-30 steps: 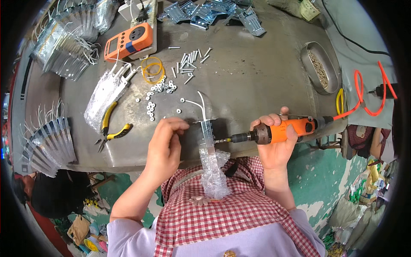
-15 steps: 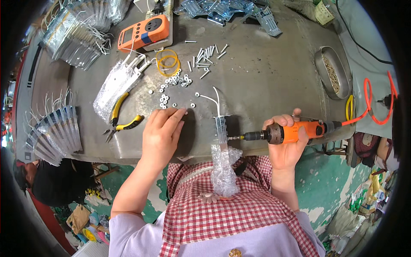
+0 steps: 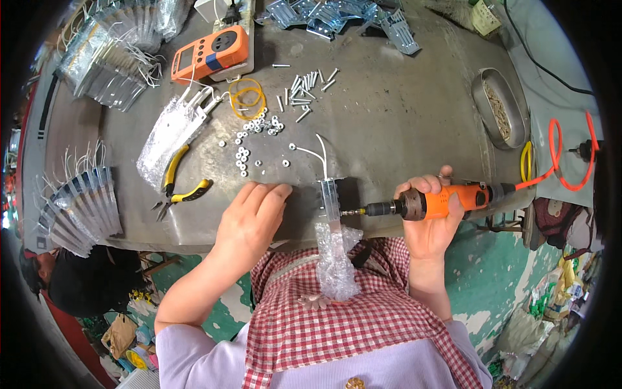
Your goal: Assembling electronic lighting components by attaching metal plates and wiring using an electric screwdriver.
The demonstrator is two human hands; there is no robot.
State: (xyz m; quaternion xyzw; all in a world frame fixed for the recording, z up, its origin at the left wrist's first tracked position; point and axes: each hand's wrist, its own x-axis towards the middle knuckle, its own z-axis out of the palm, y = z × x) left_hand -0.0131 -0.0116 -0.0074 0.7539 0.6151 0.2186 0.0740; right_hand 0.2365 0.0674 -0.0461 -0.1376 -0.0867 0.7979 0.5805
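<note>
My right hand point(image 3: 431, 223) grips an orange power screwdriver point(image 3: 453, 201). Its bit points left and reaches the side of a shiny metal bracket point(image 3: 330, 198). Two white wires point(image 3: 321, 155) come out of the bracket's far end; its near end meets a strip in bubble wrap point(image 3: 337, 262) that hangs over the table edge against my apron. To the left of the bracket, my left hand point(image 3: 253, 217) has its fingers curled and pressed together. Whatever they may hold is hidden. Small white-looking nuts point(image 3: 243, 155) lie scattered beyond that hand.
Yellow-handled pliers point(image 3: 175, 175) and a bubble-wrapped part point(image 3: 168, 139) lie at left. Farther off are loose screws point(image 3: 301, 91), yellow rings point(image 3: 247, 99), an orange meter point(image 3: 210, 53) and blue-tinted metal brackets point(image 3: 337, 18). A metal dish point(image 3: 476, 97) of small pieces stands at right.
My left hand has drawn back from the nuts toward the bracket, its fingers now more curled. The screwdriver stays at the bracket's side. The whole view has shifted slightly.
</note>
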